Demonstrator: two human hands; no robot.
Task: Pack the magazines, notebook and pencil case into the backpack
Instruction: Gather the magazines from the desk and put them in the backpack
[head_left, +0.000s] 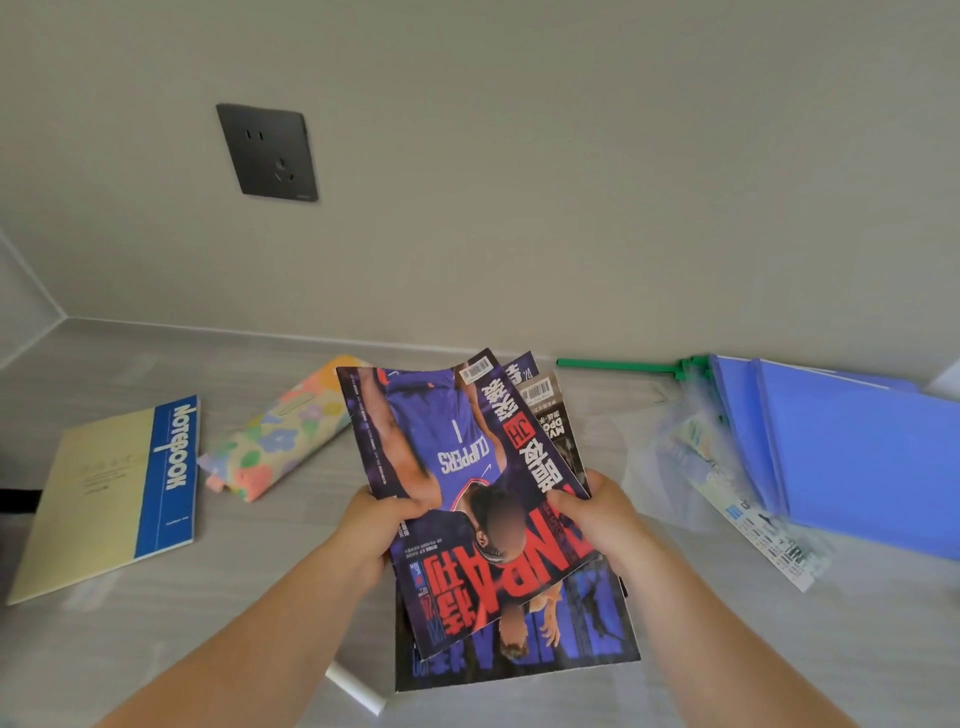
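I hold a fanned stack of basketball magazines (457, 467) above the grey table, the top one purple with red lettering. My left hand (371, 525) grips the stack's left edge and my right hand (597, 514) grips its right edge. A yellow and blue notebook (109, 493) lies flat at the left. Between the notebook and the magazines lies a flowered pencil case (280, 431). No backpack is in view.
Blue folders (852, 447) with a green binding bar (618, 365) lie at the right, beside printed sheets in a clear sleeve (737, 499). A white cylinder (356, 688) lies near the front edge. The wall with a dark socket (267, 151) stands behind the table.
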